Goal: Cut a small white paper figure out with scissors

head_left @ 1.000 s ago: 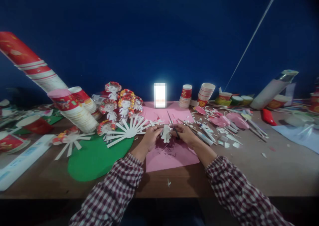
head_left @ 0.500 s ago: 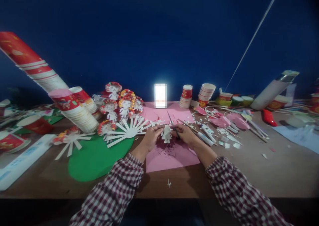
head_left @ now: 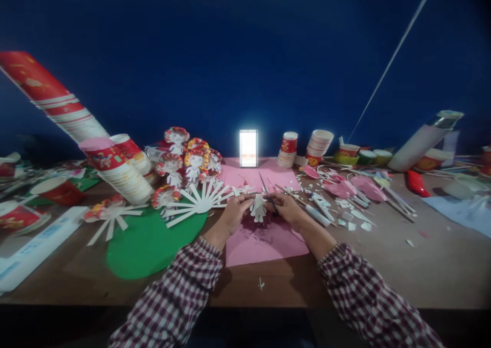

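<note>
A small white paper figure (head_left: 259, 209) hangs between my two hands, over pink paper (head_left: 245, 246) strewn with dark snippets. My left hand (head_left: 237, 212) pinches its left side with thumb and fingers. At its right side, my right hand (head_left: 286, 209) is closed round a thin dark tool (head_left: 267, 188) that points up and away; its exact kind is hard to make out. The right fingertips are close to the figure's top edge. Left of my hands, a white paper fan shape (head_left: 203, 204) lies partly on a green oval sheet (head_left: 153, 246).
Stacked paper cups (head_left: 125, 177) lean at the left, with decorated paper figures (head_left: 195, 161) beside them. More cups (head_left: 318, 142) stand at the back. White scraps (head_left: 351, 225), pink pieces (head_left: 341, 188), tubes and a red object (head_left: 417, 183) lie on the right. A bright blurred panel (head_left: 248, 147) is at the back centre.
The whole view has shifted slightly, so everything appears a little further right. Both hands keep their hold, and the paper figure hangs much as before.
</note>
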A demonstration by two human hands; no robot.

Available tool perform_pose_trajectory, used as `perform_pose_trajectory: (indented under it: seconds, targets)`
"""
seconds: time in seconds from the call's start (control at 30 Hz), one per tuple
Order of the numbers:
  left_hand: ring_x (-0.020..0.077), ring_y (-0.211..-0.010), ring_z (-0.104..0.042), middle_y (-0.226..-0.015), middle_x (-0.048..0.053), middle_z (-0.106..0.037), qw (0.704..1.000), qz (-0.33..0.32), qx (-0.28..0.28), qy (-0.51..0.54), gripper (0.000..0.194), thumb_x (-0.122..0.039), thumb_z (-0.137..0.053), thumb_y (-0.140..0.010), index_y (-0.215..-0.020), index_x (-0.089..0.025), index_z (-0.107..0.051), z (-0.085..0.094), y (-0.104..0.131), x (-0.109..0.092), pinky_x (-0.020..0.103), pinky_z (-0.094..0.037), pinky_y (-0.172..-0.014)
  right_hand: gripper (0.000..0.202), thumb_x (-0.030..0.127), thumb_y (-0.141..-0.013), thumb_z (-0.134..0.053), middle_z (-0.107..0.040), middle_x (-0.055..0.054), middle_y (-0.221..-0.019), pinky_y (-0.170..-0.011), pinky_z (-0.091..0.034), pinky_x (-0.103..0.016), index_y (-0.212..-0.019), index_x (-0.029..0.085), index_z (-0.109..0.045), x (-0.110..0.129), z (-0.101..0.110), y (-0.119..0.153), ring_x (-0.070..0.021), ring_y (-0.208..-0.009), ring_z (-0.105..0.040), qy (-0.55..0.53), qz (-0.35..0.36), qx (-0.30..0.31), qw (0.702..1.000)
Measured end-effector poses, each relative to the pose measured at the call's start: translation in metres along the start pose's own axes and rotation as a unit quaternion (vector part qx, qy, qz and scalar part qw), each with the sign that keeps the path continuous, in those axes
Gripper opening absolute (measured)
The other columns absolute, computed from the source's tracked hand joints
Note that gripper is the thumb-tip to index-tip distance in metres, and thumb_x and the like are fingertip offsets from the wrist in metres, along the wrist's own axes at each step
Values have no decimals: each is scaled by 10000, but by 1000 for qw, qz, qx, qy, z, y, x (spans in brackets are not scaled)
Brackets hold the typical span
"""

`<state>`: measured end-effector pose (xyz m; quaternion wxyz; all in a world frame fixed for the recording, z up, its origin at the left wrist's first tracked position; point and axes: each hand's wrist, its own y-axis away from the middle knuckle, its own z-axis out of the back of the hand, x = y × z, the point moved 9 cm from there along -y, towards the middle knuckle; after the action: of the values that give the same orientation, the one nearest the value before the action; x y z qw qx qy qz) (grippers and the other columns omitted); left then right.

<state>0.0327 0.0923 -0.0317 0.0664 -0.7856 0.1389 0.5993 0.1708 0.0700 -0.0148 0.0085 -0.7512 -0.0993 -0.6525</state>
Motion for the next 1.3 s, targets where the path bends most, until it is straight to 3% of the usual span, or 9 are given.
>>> perform_pose_trajectory:
  seconds: [0.4, 0.63, 1.03, 1.3]
  targets:
    - [166, -696, -618, -790, 79, -710, 1000, 14, 5, 21, 373, -298, -799, -601, -910, -105, -717, -9, 5, -8, 292, -462, -694, 487, 323, -512, -856, -701, -13, -704, -663, -500, -276, -930, 156, -669, -2, 1, 1, -166, -688, -652, 10, -12, -8, 1000]
    - [135, -617, -588, -712, 60, -695, 999, 24, -1, 28, 360, -271, -822, -567, -866, -99, -718, -13, 8, -12, 277, -451, -652, 495, 329, -478, -870, -682, 4, -678, -598, -471, -249, -890, 158, -657, -2, 1, 0, -135, -619, -616, 0, -14, -12, 1000]
    - [135, -649, -593, -748, 45, -702, 1000, 10, -5, 2, 360, -302, -804, -584, -883, -119, -720, -8, 5, -7, 268, -448, -661, 475, 373, -525, -838, -696, -22, -729, -654, -497, -281, -915, 164, -664, -4, 2, -1, -172, -704, -650, 19, -5, -10, 1000]
    - [118, -597, -573, -696, 38, -676, 999, 27, -14, 17, 365, -281, -807, -565, -863, -101, -701, -6, 7, -5, 262, -433, -625, 493, 377, -547, -834, -683, -9, -712, -607, -459, -244, -939, 149, -643, -6, 3, -1, -134, -655, -616, 22, -8, -11, 1000]
